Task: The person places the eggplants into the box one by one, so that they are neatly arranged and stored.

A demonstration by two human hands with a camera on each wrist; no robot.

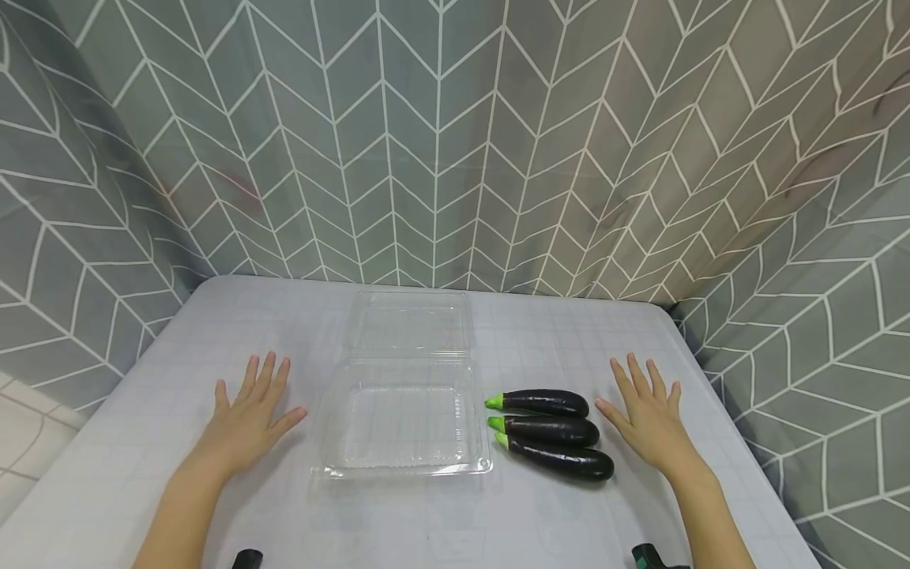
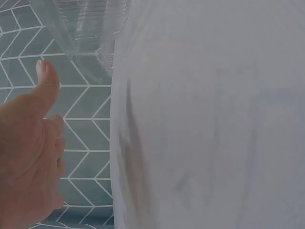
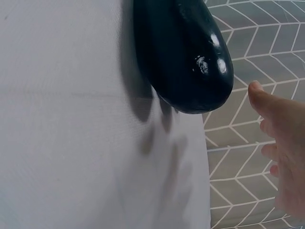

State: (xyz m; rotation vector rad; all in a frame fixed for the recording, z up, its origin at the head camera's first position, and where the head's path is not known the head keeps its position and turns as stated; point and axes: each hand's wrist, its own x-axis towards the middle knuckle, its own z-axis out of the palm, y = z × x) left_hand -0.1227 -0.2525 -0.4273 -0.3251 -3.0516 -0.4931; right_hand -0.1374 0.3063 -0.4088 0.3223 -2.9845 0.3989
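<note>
A clear plastic clamshell box [image 1: 401, 466] lies with its lid [image 1: 408, 320] folded back on the white table. Three dark eggplants with green stem ends sit right of it: an upper one [image 1: 547, 402], a middle one [image 1: 550, 431] and a lower one [image 1: 562, 458]. My left hand [image 1: 245, 431], fingers spread, is to the left of the box and holds nothing. To the right of the eggplants is my right hand [image 1: 650, 423], also spread and holding nothing. In the right wrist view, the rounded end of an eggplant [image 3: 190, 62] appears near my right thumb, apart from it.
The white-covered table [image 1: 426, 525] ends at a grey curtain [image 1: 441, 158] with a white chevron pattern, behind and at both sides. Dark objects show at the bottom edge, one [image 1: 247, 559] near the left arm, another [image 1: 650, 555] near the right.
</note>
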